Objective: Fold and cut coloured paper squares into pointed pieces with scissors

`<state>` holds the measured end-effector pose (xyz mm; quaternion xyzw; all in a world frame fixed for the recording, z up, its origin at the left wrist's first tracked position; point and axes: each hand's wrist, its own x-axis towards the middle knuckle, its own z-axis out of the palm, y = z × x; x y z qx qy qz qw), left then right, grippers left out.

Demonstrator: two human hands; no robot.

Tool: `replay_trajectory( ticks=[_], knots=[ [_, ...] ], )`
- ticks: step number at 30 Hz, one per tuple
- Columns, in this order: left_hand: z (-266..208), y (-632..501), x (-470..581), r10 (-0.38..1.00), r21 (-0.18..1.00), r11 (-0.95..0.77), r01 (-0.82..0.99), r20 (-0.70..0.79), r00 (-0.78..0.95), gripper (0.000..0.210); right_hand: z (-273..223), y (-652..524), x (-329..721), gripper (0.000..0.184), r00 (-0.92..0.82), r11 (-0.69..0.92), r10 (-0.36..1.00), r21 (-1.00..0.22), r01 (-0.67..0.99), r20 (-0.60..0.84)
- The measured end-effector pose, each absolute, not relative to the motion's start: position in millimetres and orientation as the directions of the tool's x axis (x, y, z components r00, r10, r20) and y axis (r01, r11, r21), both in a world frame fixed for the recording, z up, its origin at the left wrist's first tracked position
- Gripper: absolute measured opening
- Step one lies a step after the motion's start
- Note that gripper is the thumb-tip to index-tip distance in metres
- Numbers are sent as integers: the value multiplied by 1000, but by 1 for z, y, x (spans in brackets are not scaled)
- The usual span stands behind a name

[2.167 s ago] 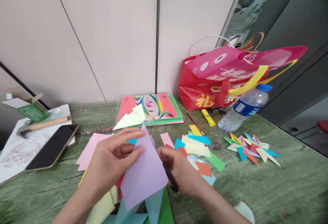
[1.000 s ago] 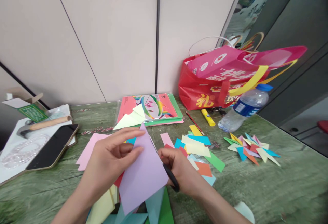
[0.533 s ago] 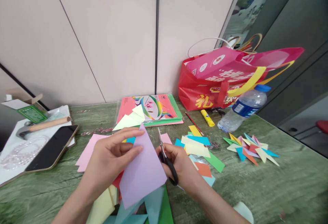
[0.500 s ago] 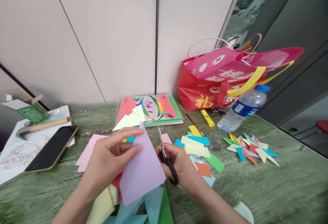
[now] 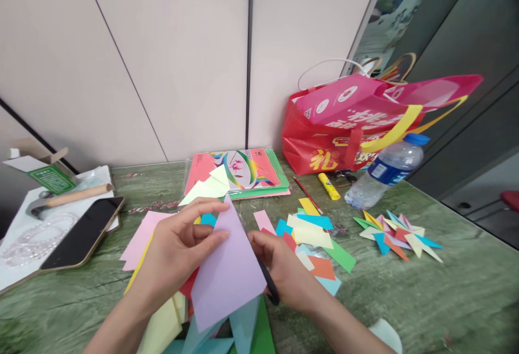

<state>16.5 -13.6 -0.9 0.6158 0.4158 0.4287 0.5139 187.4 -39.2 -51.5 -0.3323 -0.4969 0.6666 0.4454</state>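
Observation:
A folded lilac paper (image 5: 229,273), pointed at the top, is pinched near its tip between the thumb and fingers of my left hand (image 5: 178,246). My right hand (image 5: 286,267) grips black-handled scissors (image 5: 270,285) at the paper's right edge. One handle loop shows; the blades are mostly hidden behind the paper and my fingers. Beneath the lilac sheet lie blue-grey folded paper (image 5: 245,324), pale yellow folded paper (image 5: 162,324) and a green sheet (image 5: 264,327). Pink paper (image 5: 144,238) is left of my left hand.
Coloured paper scraps (image 5: 312,235) lie right of my hands, near a paper star (image 5: 399,235). Behind are a paper pack (image 5: 259,167), glue stick (image 5: 328,186), pencil (image 5: 306,194), bottle (image 5: 383,173) and red bag (image 5: 308,143). A phone (image 5: 81,235) and hammer (image 5: 77,196) are at left.
The scissors have turned behind the lilac paper, so the blades that stuck up beside it are now mostly hidden. The lilac paper has shifted slightly right; my left hand keeps its pinch.

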Motion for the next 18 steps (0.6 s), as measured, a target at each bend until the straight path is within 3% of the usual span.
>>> replay_trajectory(
  ticks=[18],
  knots=[
    [6,-26,30,955,991,-105,82,77,288,24,-49,-39,185,32,-343,-137,939,-941,-309,-24]
  ],
)
